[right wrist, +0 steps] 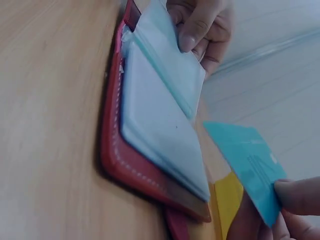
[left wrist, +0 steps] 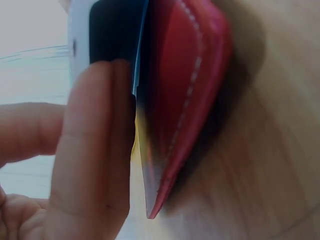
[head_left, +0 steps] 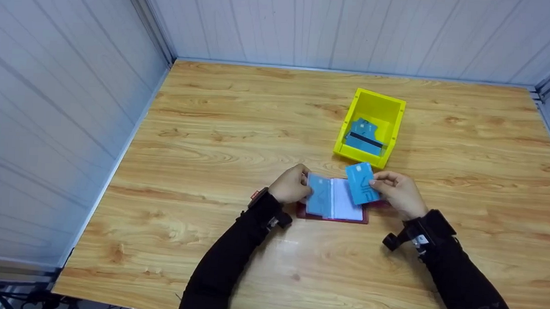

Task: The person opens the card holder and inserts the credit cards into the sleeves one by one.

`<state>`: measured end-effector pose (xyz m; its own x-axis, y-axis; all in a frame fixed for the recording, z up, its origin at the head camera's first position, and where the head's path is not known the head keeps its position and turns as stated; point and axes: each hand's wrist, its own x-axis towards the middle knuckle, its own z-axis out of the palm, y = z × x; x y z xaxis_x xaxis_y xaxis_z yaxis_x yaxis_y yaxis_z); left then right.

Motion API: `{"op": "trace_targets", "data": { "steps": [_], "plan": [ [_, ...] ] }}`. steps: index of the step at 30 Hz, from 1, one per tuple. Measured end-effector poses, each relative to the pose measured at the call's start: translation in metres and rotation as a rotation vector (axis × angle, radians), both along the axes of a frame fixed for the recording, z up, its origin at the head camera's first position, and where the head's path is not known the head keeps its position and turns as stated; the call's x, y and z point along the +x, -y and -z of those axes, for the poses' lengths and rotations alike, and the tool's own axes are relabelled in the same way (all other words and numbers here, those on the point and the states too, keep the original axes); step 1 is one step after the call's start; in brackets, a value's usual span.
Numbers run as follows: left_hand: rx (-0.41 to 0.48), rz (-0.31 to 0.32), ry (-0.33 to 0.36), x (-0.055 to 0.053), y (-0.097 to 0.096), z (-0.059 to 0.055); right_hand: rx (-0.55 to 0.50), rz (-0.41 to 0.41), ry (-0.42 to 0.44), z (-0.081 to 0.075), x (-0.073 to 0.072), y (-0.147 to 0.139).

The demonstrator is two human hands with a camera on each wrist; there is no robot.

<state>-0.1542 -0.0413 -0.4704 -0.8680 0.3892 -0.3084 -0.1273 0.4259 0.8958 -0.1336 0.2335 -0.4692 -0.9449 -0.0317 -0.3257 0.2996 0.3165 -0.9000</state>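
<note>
A red card holder [right wrist: 107, 145] with white stitching and clear plastic sleeves lies open on the table. My left hand [head_left: 293, 185] pinches a raised sleeve page [head_left: 318, 196] at its left edge; a blue card shows through that page. On the right half, a stack of whitish sleeves [right wrist: 160, 117] lies flat over the cover. Between thumb and fingers, my right hand [head_left: 401, 193] holds a blue card [head_left: 362, 183] by its right edge, tilted above the right half of the holder. The right wrist view shows this card [right wrist: 250, 162] apart from the sleeves.
Behind the holder stands a yellow bin [head_left: 382, 108] with several blue cards [head_left: 364, 136] inside, one with a black stripe facing up. The wood-grain table [head_left: 239, 120] meets white panel walls [head_left: 271, 24] at the back and sides.
</note>
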Motion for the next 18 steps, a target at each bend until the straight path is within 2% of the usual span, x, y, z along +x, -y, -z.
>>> {"op": "trace_targets", "data": {
  "steps": [4, 7, 13, 18],
  "plan": [
    [0.013, -0.005, 0.020, 0.000, 0.001, 0.002, 0.008, -0.086, 0.050, -0.003, -0.003, 0.013],
    [0.010, -0.004, 0.025, 0.000, 0.001, 0.002, 0.008, -0.138, 0.072, 0.000, -0.005, 0.022],
    [0.015, -0.004, 0.031, -0.001, 0.000, 0.004, -0.017, -0.185, 0.082, 0.009, -0.005, 0.030],
    [0.039, -0.013, 0.059, -0.002, 0.000, 0.006, 0.022, -0.209, 0.110, 0.010, -0.003, 0.030]
  ]
}}
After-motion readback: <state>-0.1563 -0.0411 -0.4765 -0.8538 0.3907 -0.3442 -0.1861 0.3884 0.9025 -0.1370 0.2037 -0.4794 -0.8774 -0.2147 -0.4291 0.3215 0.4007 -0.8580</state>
